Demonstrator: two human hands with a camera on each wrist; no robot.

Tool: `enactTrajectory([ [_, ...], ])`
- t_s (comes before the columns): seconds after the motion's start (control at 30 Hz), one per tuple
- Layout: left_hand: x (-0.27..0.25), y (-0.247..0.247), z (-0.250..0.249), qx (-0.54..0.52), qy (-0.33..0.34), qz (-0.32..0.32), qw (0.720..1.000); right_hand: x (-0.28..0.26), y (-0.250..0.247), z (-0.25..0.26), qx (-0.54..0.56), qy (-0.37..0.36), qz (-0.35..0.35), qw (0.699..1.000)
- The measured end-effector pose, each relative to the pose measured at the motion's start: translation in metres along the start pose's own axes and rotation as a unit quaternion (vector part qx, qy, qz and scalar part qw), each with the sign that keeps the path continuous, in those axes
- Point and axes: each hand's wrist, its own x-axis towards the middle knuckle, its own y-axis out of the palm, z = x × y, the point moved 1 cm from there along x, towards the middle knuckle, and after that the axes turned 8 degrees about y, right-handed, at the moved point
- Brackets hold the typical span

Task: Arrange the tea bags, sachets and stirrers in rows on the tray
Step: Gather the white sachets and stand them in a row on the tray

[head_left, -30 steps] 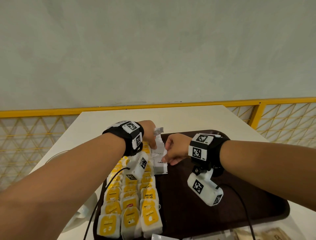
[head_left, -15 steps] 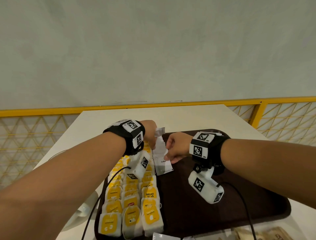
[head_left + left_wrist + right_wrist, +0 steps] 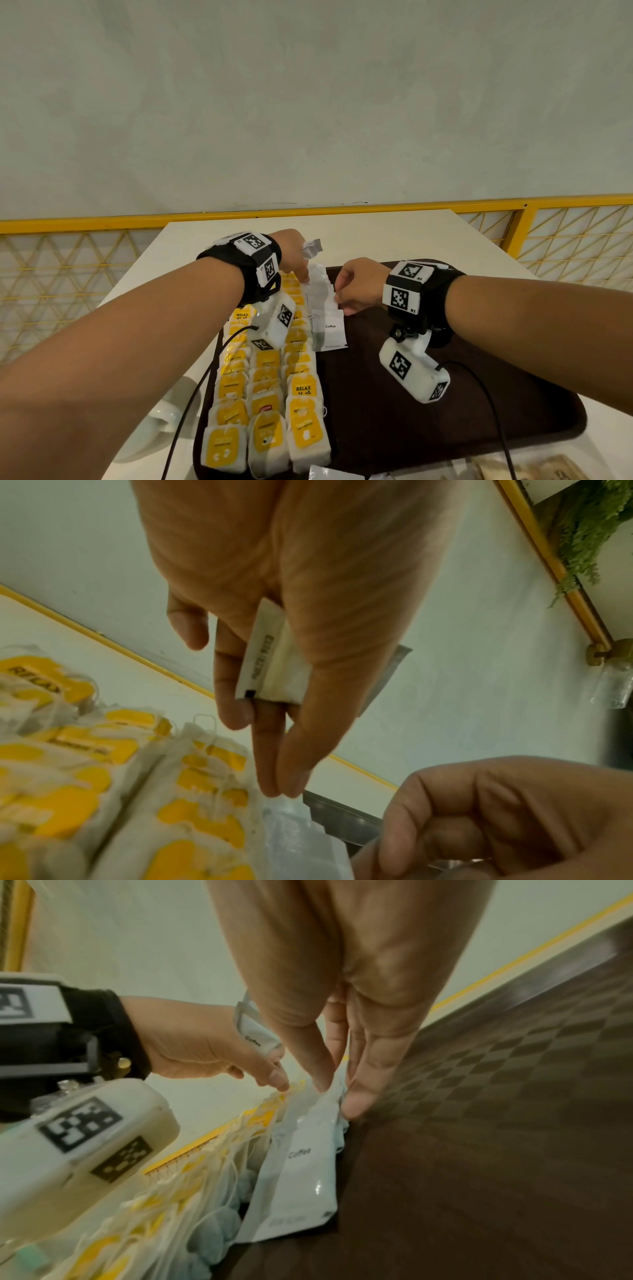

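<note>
A dark brown tray [image 3: 445,411] lies on the white table [image 3: 376,236]. Three rows of yellow-tagged tea bags [image 3: 267,394] fill its left part. Beside them runs a row of white coffee sachets [image 3: 327,329], also seen in the right wrist view [image 3: 301,1177]. My left hand [image 3: 303,275] grips a few spare sachets [image 3: 270,664] against its palm, and its fingertips [image 3: 274,785] reach down to the row's far end. My right hand [image 3: 339,301] pinches the top edge of a sachet in the row between thumb and fingers [image 3: 356,1096].
A white cup [image 3: 161,421] stands on the table left of the tray, under my left arm. A loose sachet [image 3: 329,474] and brown packets [image 3: 534,469] lie at the near edge. The tray's right half is bare. A yellow railing [image 3: 102,224] runs behind the table.
The nearest coffee sachet swung askew half a second ago and now lies straight again. Both hands stay at the far part of the sachet row.
</note>
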Motion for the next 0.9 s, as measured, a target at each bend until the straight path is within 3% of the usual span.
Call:
enactTrajectory([
  [0.6,-0.007,0.0,-0.003,0.006,0.011,0.005,1.0,-0.006,-0.001,-0.003,0.005,-0.016,0.016,1.0],
  [0.7,-0.018,-0.001,-0.007,-0.111,0.034,0.0,0.993,-0.01,-0.005,0.0,0.036,-0.023,0.004,0.999],
  [0.77,-0.031,-0.005,-0.015,-0.207,0.054,-0.026,0.977,-0.014,-0.01,0.005,0.115,-0.047,-0.009,0.992],
  [0.9,-0.064,-0.011,-0.034,-0.325,0.082,-0.058,0.94,-0.03,-0.017,0.016,0.278,-0.103,0.01,0.955],
])
